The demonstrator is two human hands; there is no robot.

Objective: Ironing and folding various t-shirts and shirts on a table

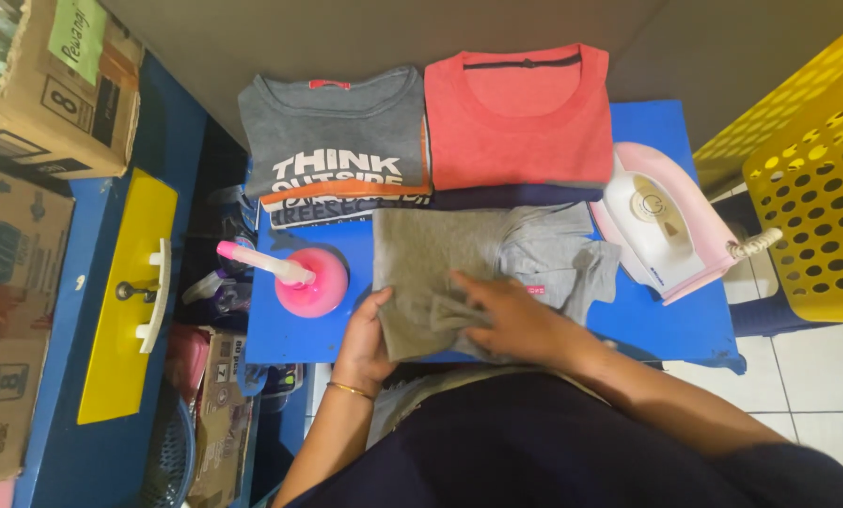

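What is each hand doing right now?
Left hand: closed, pinching the edge of the light grey cotton garment.
Right hand: open, pressed flat on it.

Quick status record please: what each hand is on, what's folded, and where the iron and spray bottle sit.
left hand: grips left edge of the light grey cotton shirt
right hand: flat on the same shirt
folded pile: dark grey printed shirt, coral red shirt
pink and white iron: right, on the blue table
pink spray bottle: left
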